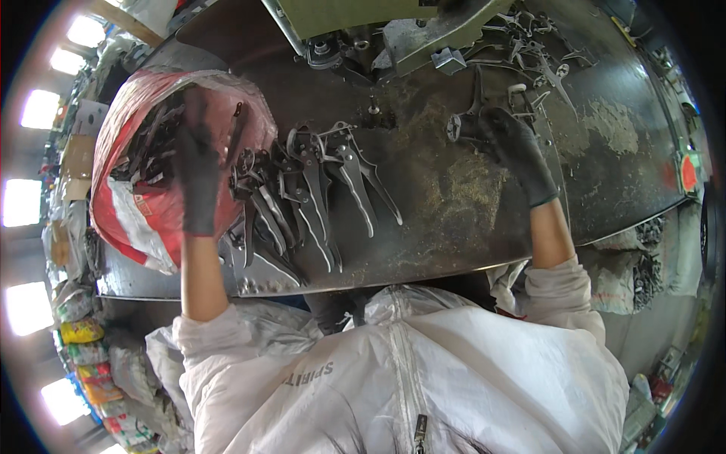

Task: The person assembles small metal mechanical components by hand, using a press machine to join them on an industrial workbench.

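Note:
My left hand [198, 178], in a dark glove, is over the right side of an open red and white bag [155, 238] filled with dark metal parts [155, 147]. Motion smears its fingers, so whether it holds anything does not show. On the right, my gloved right hand [518, 151] is closed around a dark metal plier part [475, 121], with a round end to the left and an arm pointing away from me. Between my hands, nearer the bag, several plier-shaped tools [306, 193] lie in an overlapping row, handles toward me.
A green-grey press machine [355, 19] stands over the table's far middle, with a small pin [373, 107] below it. Loose metal arms [541, 57] are heaped at the far right. The dark metal table [423, 242] ends in a curved near edge. A red button [689, 174] is at the right.

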A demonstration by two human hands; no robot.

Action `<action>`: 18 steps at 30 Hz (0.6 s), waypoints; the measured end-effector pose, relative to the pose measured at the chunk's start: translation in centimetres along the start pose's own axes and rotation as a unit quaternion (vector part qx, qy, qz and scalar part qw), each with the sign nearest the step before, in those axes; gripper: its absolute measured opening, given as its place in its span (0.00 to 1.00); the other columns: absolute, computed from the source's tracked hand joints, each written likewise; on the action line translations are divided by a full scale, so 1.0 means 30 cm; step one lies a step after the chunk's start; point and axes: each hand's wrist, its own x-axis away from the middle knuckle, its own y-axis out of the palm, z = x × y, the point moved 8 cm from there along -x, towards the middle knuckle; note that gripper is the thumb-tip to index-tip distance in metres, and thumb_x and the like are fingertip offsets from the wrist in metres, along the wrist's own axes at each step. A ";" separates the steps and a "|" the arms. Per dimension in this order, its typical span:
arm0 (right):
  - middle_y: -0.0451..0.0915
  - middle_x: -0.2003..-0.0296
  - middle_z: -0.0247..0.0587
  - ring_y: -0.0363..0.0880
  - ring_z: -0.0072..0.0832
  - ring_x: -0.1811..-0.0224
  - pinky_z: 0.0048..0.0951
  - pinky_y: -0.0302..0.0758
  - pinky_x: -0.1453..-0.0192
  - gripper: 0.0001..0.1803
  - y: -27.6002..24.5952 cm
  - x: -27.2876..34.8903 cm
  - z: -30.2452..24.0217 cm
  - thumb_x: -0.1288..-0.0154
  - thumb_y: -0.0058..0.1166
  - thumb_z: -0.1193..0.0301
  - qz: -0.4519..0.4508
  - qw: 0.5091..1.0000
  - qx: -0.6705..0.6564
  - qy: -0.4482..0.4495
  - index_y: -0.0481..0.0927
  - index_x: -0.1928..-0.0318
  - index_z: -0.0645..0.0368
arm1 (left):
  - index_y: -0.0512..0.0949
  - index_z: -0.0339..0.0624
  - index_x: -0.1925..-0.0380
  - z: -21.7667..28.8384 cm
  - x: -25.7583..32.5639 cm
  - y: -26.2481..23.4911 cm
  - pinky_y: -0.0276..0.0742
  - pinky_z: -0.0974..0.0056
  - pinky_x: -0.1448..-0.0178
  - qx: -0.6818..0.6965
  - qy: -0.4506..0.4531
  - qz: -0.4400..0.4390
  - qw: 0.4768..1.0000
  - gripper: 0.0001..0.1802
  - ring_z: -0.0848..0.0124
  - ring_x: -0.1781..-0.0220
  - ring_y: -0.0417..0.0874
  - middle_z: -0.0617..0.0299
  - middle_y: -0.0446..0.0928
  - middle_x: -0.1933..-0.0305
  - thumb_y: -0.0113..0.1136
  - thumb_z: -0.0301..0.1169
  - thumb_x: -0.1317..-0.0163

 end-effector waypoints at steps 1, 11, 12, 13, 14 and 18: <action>0.83 0.69 0.37 0.83 0.26 0.69 0.30 0.80 0.62 0.21 0.021 -0.011 -0.010 0.22 0.56 0.57 -0.005 1.000 -0.004 -0.004 0.83 0.40 0.57 | 0.77 0.33 0.48 0.089 0.040 0.000 0.79 0.45 0.48 0.023 0.017 0.006 1.000 0.21 0.37 0.50 0.84 0.35 0.83 0.56 0.54 0.43 0.22; 0.83 0.62 0.37 0.83 0.20 0.67 0.22 0.80 0.66 0.21 0.068 0.046 -0.381 0.24 0.55 0.76 0.047 0.932 -0.357 0.037 0.75 0.33 0.60 | 0.78 0.37 0.45 0.689 0.438 0.326 0.82 0.50 0.51 0.453 -0.059 -0.325 0.828 0.14 0.48 0.58 0.86 0.44 0.83 0.59 0.54 0.34 0.22; 0.84 0.60 0.38 0.84 0.20 0.66 0.21 0.81 0.66 0.22 0.112 0.046 -0.404 0.24 0.54 0.77 -0.022 0.922 -0.380 0.076 0.74 0.33 0.64 | 0.78 0.36 0.46 0.621 0.408 0.312 0.81 0.51 0.51 0.328 0.066 -0.244 0.910 0.14 0.47 0.58 0.86 0.44 0.83 0.59 0.53 0.35 0.21; 0.84 0.60 0.38 0.84 0.20 0.66 0.21 0.81 0.66 0.22 0.108 0.040 -0.411 0.24 0.54 0.77 -0.017 0.922 -0.379 0.075 0.74 0.33 0.64 | 0.77 0.35 0.48 0.588 0.389 0.306 0.81 0.51 0.51 0.193 0.192 -0.155 0.950 0.15 0.47 0.57 0.86 0.45 0.83 0.59 0.52 0.35 0.21; 0.84 0.60 0.39 0.84 0.21 0.66 0.21 0.81 0.66 0.21 0.140 0.035 -0.419 0.25 0.55 0.77 -0.047 0.891 -0.444 0.083 0.74 0.35 0.67 | 0.77 0.35 0.48 0.531 0.367 0.336 0.81 0.51 0.51 0.191 0.193 -0.155 0.950 0.15 0.47 0.57 0.86 0.45 0.83 0.59 0.52 0.35 0.21; 0.86 0.60 0.41 0.85 0.22 0.65 0.20 0.82 0.65 0.19 0.250 0.047 -0.469 0.26 0.59 0.74 -0.114 0.845 -0.509 0.114 0.76 0.39 0.71 | 0.76 0.32 0.39 0.425 0.307 0.410 0.83 0.63 0.45 0.316 -0.014 -0.269 0.910 0.30 0.67 0.50 0.87 0.52 0.86 0.53 0.46 0.51 0.18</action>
